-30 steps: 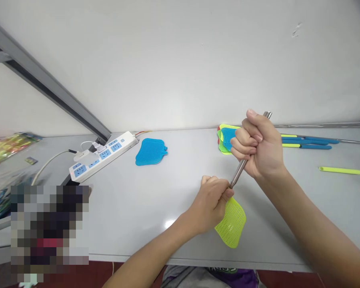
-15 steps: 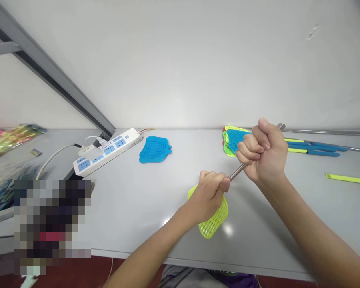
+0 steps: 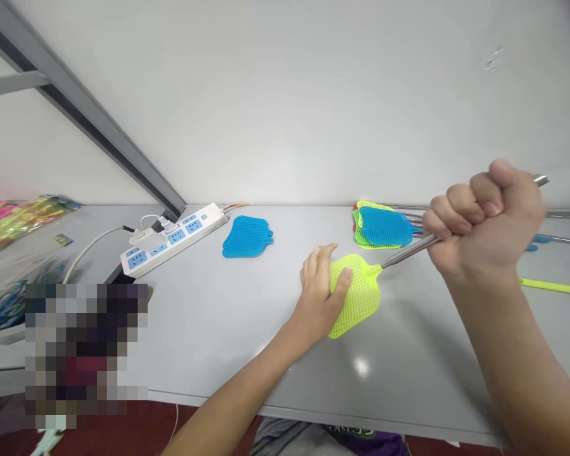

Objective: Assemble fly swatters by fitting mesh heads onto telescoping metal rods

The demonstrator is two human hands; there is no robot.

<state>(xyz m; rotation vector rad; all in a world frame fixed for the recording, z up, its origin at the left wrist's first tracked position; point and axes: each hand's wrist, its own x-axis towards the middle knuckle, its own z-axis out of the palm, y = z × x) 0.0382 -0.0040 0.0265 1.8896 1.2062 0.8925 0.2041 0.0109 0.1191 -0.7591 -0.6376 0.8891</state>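
My right hand is wrapped in a fist around a metal rod, raised above the table. The rod's lower end is in the neck of a yellow-green mesh fly swatter head. At the left edge of that head, my left hand has its thumb across the front face and its fingers extended along and behind the edge, holding it loosely. Behind the rod lies a pile of fly swatters, with a blue mesh head on top and green, yellow and red edges beneath.
Blue swatter heads lie stacked left of centre. Farther left are a white power strip with cables and plastic-bagged goods. A yellow-green tube lies at right on the grey table. A metal frame post slants at left.
My right hand has moved right with the rod, which now tilts flatter. My left hand has let go of the neck and shifted onto the yellow-green head, leaving the neck exposed.
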